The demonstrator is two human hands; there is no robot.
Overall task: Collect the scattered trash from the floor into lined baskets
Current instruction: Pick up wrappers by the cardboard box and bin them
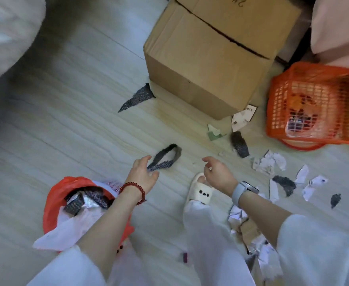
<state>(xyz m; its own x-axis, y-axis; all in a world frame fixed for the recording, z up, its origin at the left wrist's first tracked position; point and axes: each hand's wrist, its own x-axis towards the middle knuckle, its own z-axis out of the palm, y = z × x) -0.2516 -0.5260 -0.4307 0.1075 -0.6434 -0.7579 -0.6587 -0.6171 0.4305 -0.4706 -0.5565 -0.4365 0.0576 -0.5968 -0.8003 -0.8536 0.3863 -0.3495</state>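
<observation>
Dark patterned strip lies curled on the floor, well short of the cardboard box, on the viewer's side of it. Left hand pinches its near end, thumb and fingers closed on it. Right hand hovers just beside, fingers loosely curled, holding nothing.

Risks:
- Pinch is on the tip only; the looped strip could slip or snag underfoot by the slipper.
- Red-lined basket, farther from the box, looks nearly full; the strip may spill back out.
- Paper scraps toward the orange basket are easy to step on and scatter.
</observation>
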